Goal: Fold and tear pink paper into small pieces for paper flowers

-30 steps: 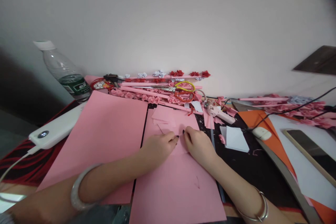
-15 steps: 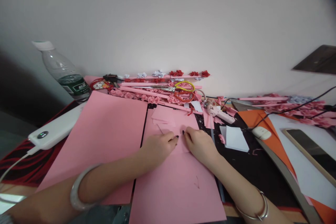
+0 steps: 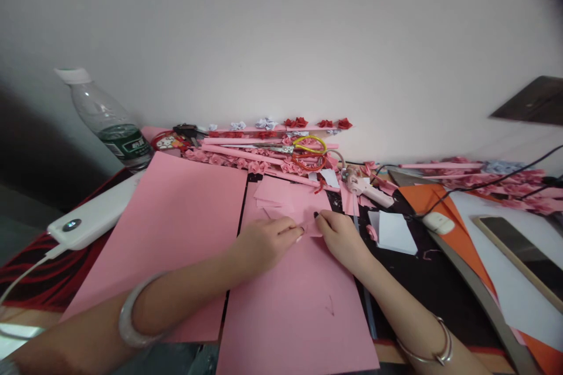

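Observation:
Between my two hands is a small pink paper piece (image 3: 311,227), pinched at its left side by my left hand (image 3: 271,244) and at its right by my right hand (image 3: 341,240). Fingers of both hands are closed, and they partly cover the paper. It is held just over a large pink sheet (image 3: 299,310) with a small mark on it. Several small pink paper squares (image 3: 275,192) lie just beyond my fingers. Under my left forearm spreads another large pink sheet (image 3: 185,217).
Scissors (image 3: 308,143) rest on rolled pink paper and paper flowers by the wall. A glue gun (image 3: 367,187), white paper squares (image 3: 396,233) and a phone (image 3: 519,252) lie to the right. A bottle (image 3: 114,123) and a white power bank (image 3: 94,211) stand left.
My right hand has shifted slightly right, and my left fingers have come a little lower and further right over the paper. The surrounding items have not moved.

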Tool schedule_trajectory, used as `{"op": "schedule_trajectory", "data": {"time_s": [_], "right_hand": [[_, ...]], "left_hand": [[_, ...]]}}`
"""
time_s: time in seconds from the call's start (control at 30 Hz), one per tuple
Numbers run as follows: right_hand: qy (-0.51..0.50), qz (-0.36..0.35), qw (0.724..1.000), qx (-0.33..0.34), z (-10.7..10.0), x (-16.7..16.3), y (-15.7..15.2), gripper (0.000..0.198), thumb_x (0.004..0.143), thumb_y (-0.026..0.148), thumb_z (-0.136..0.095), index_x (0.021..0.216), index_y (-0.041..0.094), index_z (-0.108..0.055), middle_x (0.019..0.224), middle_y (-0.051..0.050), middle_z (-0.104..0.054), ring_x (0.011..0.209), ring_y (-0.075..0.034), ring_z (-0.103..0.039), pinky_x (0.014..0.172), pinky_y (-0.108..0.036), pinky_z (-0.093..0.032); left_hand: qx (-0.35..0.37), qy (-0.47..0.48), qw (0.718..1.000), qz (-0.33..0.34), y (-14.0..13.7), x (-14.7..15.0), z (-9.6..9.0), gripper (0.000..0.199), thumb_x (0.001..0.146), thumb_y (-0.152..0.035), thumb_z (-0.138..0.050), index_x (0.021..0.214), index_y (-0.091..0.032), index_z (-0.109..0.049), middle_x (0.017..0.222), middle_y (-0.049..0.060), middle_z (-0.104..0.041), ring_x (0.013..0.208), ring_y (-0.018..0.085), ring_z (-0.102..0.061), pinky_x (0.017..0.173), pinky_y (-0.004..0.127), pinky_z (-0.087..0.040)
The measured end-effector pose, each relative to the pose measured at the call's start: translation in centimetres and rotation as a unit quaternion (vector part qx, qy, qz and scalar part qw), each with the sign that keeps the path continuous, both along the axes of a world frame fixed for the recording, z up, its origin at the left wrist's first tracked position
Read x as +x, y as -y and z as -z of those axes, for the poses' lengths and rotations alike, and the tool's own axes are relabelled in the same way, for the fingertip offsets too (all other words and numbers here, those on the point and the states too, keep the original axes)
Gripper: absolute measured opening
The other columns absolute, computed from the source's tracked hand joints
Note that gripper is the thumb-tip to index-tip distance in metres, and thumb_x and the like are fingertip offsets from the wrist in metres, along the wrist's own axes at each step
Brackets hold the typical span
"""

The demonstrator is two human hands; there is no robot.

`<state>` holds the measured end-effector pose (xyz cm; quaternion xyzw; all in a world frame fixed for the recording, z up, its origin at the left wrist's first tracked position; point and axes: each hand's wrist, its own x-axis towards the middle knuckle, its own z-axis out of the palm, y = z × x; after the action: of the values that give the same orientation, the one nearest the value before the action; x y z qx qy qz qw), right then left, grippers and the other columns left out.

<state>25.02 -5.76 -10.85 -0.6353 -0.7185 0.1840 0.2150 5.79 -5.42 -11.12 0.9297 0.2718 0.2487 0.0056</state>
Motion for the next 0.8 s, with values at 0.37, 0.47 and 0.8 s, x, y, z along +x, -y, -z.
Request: {"op": "schedule_trajectory", "data": {"time_s": [0.37, 0.47, 0.8], "right_hand": [[-0.108, -0.118, 0.987, -0.015, -0.7, -0.1, 0.3, 0.026, 0.087, 0.026, -0.037, 0.062, 0.019, -0.038, 0.053, 0.007, -0.032, 0.05, -0.009, -0.032, 0.049, -0.02, -0.024], [-0.045, -0.095, 0.994, 0.002, -0.3, -0.2, 0.2, 0.026, 0.085, 0.021, -0.037, 0.059, 0.018, -0.039, 0.05, 0.006, -0.035, 0.049, -0.009, -0.034, 0.048, -0.021, -0.023], [0.223, -0.046, 0.974, -0.017, -0.8, -0.9, 0.5, 0.022, 0.087, 0.026, -0.036, 0.077, 0.017, -0.053, 0.069, -0.005, -0.064, 0.063, -0.015, -0.059, 0.051, -0.024, -0.023]], "left_hand": [[-0.113, 0.075, 0.99, -0.028, -1.2, -0.5, 1.0, 0.029, 0.09, -0.018, -0.034, 0.11, -0.016, -0.054, 0.108, 0.005, -0.062, 0.1, 0.016, -0.055, 0.087, 0.03, -0.045], [-0.097, 0.05, 0.992, -0.057, -1.1, -0.4, 0.5, 0.028, 0.089, -0.02, -0.037, 0.111, -0.016, -0.053, 0.107, 0.007, -0.06, 0.101, 0.018, -0.052, 0.088, 0.034, -0.042], [-0.065, -0.106, 0.992, -0.031, -0.5, 0.3, -0.1, 0.027, 0.089, -0.018, -0.034, 0.091, -0.014, -0.06, 0.078, 0.005, -0.053, 0.076, 0.017, -0.048, 0.072, 0.031, -0.041]]}}
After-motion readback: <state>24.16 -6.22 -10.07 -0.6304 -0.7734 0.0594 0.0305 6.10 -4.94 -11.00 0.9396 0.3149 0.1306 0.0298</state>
